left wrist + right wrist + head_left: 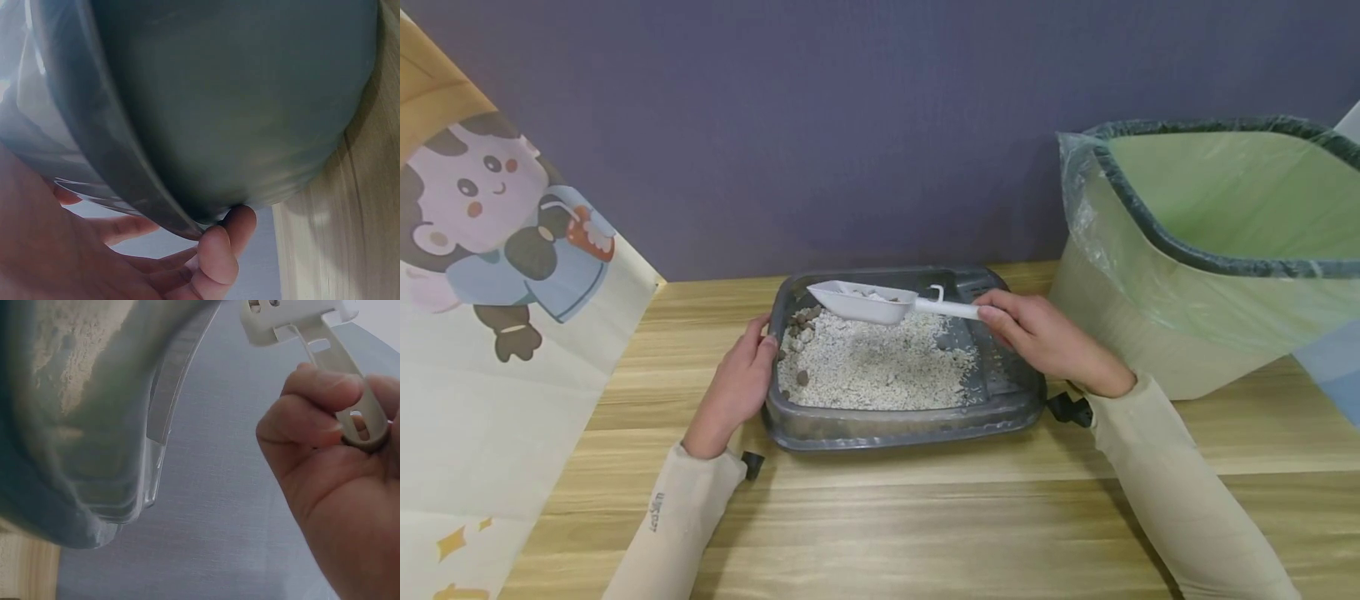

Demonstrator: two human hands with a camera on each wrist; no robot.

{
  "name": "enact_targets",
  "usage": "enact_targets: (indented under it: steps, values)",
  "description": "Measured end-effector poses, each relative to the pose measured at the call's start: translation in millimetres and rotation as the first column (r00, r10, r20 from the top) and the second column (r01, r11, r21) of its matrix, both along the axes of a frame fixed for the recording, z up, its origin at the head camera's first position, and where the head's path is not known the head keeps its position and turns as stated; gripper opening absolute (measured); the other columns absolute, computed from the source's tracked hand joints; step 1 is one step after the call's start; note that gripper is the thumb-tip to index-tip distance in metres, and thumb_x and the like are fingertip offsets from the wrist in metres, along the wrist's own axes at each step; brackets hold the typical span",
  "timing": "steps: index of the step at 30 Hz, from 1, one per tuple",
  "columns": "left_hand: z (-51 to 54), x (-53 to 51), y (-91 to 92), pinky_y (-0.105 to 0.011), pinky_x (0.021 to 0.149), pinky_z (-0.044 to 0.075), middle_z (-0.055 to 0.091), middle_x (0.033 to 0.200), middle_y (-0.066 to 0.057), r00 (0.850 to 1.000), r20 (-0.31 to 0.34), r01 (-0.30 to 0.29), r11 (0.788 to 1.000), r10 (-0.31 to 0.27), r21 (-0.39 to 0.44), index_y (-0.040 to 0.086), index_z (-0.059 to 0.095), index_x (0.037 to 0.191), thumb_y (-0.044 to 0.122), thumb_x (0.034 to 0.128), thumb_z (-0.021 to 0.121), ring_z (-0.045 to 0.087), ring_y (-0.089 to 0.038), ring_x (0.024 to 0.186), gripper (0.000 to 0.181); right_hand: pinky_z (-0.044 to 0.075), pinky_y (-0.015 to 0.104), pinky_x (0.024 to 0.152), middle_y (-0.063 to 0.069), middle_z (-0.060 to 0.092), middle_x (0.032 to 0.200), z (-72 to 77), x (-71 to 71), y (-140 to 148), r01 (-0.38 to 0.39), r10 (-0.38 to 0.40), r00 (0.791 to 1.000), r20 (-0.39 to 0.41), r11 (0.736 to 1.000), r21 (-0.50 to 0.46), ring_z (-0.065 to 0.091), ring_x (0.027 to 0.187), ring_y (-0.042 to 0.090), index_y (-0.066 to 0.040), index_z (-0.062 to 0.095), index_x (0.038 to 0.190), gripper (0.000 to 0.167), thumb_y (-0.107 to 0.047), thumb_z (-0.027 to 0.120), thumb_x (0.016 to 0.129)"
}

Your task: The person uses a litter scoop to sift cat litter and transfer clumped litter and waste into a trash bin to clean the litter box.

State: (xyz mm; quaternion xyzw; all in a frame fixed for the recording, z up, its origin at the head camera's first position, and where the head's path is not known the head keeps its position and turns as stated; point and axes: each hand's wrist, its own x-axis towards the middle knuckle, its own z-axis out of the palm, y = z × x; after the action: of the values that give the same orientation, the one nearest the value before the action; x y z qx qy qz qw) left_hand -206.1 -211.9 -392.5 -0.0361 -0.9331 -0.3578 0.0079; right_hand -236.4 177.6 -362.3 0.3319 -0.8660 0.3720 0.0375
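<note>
My right hand [1037,333] grips the handle of a white litter scoop [880,308], its fingers curled round the handle's end in the right wrist view. Held above the grey litter box [880,421], the scoop carries some pale litter and bits. At the box's left end, my left hand [741,379] holds the rim, and the left wrist view has fingers [219,256] bent round the rim's underside. Pale granular litter [880,358] covers much of the box floor. Brown clumps [802,377] lie along its left side.
Right of the box stands a pale bin [1127,308] with a dark rim and a clear plastic liner. A dark blue-grey wall [850,142] rises behind the wooden table [880,525]. On the left is a panel with a cartoon figure [512,217].
</note>
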Motion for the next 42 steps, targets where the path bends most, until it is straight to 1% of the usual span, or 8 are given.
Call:
enact_targets:
  steps: [4, 11, 15, 21, 28, 36, 39, 42]
  values:
    - [-0.4, 0.1, -0.1, -0.055, 0.097, 0.036, 0.05, 0.131, -0.019, 1.0, -0.002, 0.001, 1.0, -0.001, 0.001, 0.014, 0.027, 0.149, 0.04, 0.1023, 0.023, 0.047, -0.037, 0.118, 0.053, 0.034, 0.027, 0.041, -0.005, 0.044, 0.057, 0.2, 0.4, 0.0, -0.001, 0.002, 1.0, 0.013, 1.0, -0.014, 0.037, 0.045, 0.01, -0.01, 0.063, 0.101, 0.018, -0.016, 0.045, 0.101]
    - [-0.4, 0.3, -0.2, -0.055, 0.096, 0.037, 0.051, 0.129, -0.019, 1.0, -0.004, 0.002, 1.0, -0.002, 0.002, 0.014, 0.027, 0.149, 0.039, 0.1023, 0.023, 0.048, -0.037, 0.117, 0.053, 0.034, 0.026, 0.041, -0.006, 0.044, 0.058, 1.5, 1.6, -0.4, -0.009, 0.009, 1.0, -0.001, 1.0, -0.028, 0.038, 0.045, 0.01, -0.01, 0.063, 0.102, 0.018, -0.016, 0.046, 0.101]
    - [-0.2, 0.4, -0.3, -0.054, 0.095, 0.037, 0.052, 0.128, -0.019, 1.0, 0.002, 0.001, 1.0, -0.001, 0.004, 0.014, 0.027, 0.149, 0.039, 0.1023, 0.023, 0.048, -0.037, 0.116, 0.053, 0.035, 0.027, 0.041, -0.005, 0.044, 0.062, 0.4, 1.2, -0.9, 0.013, -0.014, 0.999, -0.036, 1.0, -0.01, 0.039, 0.047, 0.01, -0.012, 0.059, 0.107, 0.014, -0.018, 0.05, 0.099]
    - [-0.5, 0.6, -1.0, -0.055, 0.096, 0.037, 0.051, 0.128, -0.02, 1.0, 0.002, 0.001, 1.0, -0.001, 0.002, 0.013, 0.026, 0.149, 0.039, 0.1024, 0.023, 0.048, -0.037, 0.117, 0.053, 0.039, 0.028, 0.046, -0.003, 0.047, 0.072, -0.4, -0.3, -1.1, 0.038, -0.038, 0.996, -0.079, 0.999, 0.0, 0.043, 0.053, 0.011, -0.011, 0.054, 0.114, 0.017, -0.014, 0.052, 0.098]
    - [0.4, 0.2, -1.0, -0.055, 0.096, 0.037, 0.052, 0.127, -0.021, 1.0, -0.013, 0.004, 1.0, -0.004, 0.002, 0.012, 0.027, 0.149, 0.038, 0.1026, 0.023, 0.048, -0.037, 0.116, 0.053, 0.038, 0.028, 0.048, -0.003, 0.045, 0.073, -0.6, -0.6, -0.2, 0.051, -0.05, 0.993, -0.112, 0.999, 0.007, 0.041, 0.054, 0.011, -0.011, 0.054, 0.115, 0.018, -0.013, 0.053, 0.097]
    - [1.4, 0.5, -0.3, -0.055, 0.096, 0.036, 0.052, 0.127, -0.021, 1.0, -0.004, 0.001, 1.0, -0.001, 0.006, 0.012, 0.027, 0.149, 0.037, 0.1028, 0.024, 0.048, -0.038, 0.116, 0.052, 0.038, 0.028, 0.048, -0.002, 0.047, 0.074, 0.8, 0.2, -1.1, 0.058, -0.057, 0.994, -0.09, 0.998, 0.013, 0.041, 0.054, 0.012, -0.01, 0.055, 0.115, 0.019, -0.014, 0.053, 0.097]
    - [1.3, 0.1, -0.3, -0.055, 0.096, 0.036, 0.052, 0.127, -0.021, 1.0, -0.001, 0.0, 1.0, 0.0, 0.006, 0.013, 0.027, 0.149, 0.037, 0.1028, 0.023, 0.048, -0.037, 0.116, 0.052, 0.037, 0.028, 0.046, -0.001, 0.048, 0.07, 1.8, 0.5, -1.5, 0.058, -0.057, 0.997, -0.053, 0.998, 0.021, 0.041, 0.052, 0.011, -0.01, 0.058, 0.114, 0.018, -0.015, 0.052, 0.098]
    - [1.1, -0.3, -0.4, -0.054, 0.096, 0.036, 0.052, 0.126, -0.02, 1.0, 0.0, -0.002, 1.0, 0.002, 0.004, 0.013, 0.028, 0.148, 0.037, 0.1028, 0.024, 0.048, -0.037, 0.116, 0.052, 0.036, 0.027, 0.044, -0.001, 0.048, 0.065, 2.0, 0.5, -1.8, 0.041, -0.04, 0.999, -0.011, 0.999, 0.031, 0.04, 0.049, 0.011, -0.009, 0.06, 0.11, 0.017, -0.016, 0.049, 0.1]
